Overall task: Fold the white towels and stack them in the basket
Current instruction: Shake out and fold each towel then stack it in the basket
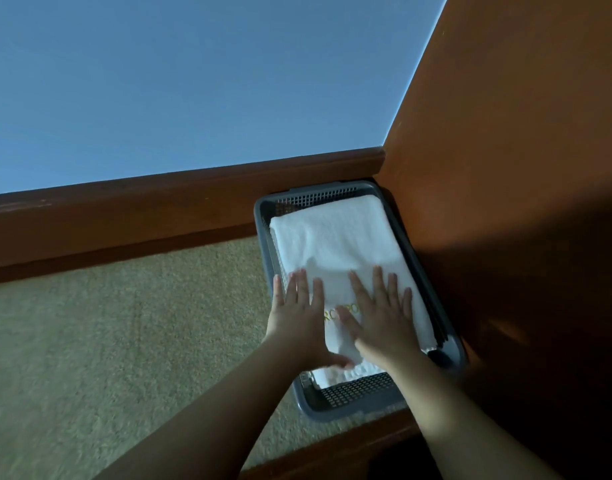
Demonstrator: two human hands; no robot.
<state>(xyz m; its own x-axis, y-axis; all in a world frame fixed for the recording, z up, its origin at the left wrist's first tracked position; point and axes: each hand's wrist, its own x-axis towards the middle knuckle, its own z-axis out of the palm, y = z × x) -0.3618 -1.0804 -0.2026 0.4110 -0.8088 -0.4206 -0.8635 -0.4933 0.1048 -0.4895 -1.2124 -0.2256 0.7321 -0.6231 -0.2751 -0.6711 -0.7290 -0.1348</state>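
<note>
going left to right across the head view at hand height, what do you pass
carpet → left hand flat on the folded white towel → right hand flat on it too → grey basket right rim → brown wooden panel

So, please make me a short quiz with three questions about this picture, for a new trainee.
1. True or false: the folded white towel lies inside the grey basket.
2. How do the left hand and the right hand meet the towel?
A. Both pinch one corner
B. Both lie flat on top, fingers straight
C. Only one touches it
3. Fill in: the basket stands on the carpet in the corner, against a ____ panel.

Key: 1 true; 2 B; 3 brown wooden.
</note>
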